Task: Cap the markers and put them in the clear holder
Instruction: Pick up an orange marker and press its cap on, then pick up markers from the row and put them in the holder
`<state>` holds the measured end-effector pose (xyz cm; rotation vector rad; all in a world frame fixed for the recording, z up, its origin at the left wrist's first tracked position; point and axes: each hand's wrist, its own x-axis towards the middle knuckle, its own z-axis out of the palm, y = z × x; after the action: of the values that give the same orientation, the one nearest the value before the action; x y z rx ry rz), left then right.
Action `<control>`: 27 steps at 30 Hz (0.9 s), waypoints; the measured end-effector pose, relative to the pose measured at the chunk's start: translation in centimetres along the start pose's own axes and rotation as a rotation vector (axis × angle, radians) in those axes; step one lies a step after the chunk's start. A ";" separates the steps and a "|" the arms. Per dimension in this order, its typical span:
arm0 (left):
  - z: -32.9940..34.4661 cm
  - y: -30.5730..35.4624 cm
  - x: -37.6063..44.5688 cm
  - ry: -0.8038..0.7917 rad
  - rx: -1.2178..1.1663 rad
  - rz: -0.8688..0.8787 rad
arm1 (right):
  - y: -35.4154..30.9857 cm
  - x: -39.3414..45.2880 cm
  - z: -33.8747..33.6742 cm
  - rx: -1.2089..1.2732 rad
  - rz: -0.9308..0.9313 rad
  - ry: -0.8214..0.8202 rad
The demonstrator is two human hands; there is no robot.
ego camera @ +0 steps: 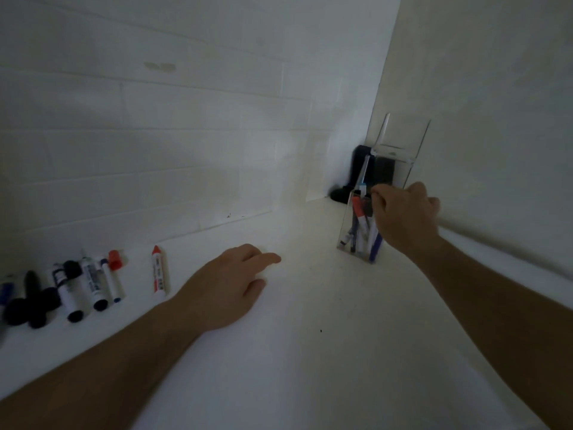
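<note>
A clear holder (346, 231) stands on the white table at the right, with several capped markers (359, 212) upright inside it. My right hand (403, 218) hovers over the holder's rim, fingertips pinched together; whether they hold a marker I cannot tell. My left hand (229, 287) lies flat on the table, fingers apart, holding nothing. To its left lies a red-capped marker (159, 273). Farther left several markers (93, 283) lie in a row beside a loose red cap (114, 260) and black caps (28, 305).
A second, taller clear holder (400, 150) stands behind the first in the corner, with a dark object (356, 172) beside it. White tiled wall runs along the back and a plain wall on the right.
</note>
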<state>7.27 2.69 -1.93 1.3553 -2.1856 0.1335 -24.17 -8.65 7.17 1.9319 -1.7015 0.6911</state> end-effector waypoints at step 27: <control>-5.3 -2.4 1.0 0.158 0.069 -0.180 | -13.7 -4.2 -0.6 0.401 -0.447 0.087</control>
<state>11.15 2.63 2.54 1.5189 -1.9357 0.2410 -11.06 -3.47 4.65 2.4017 -1.0724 0.9706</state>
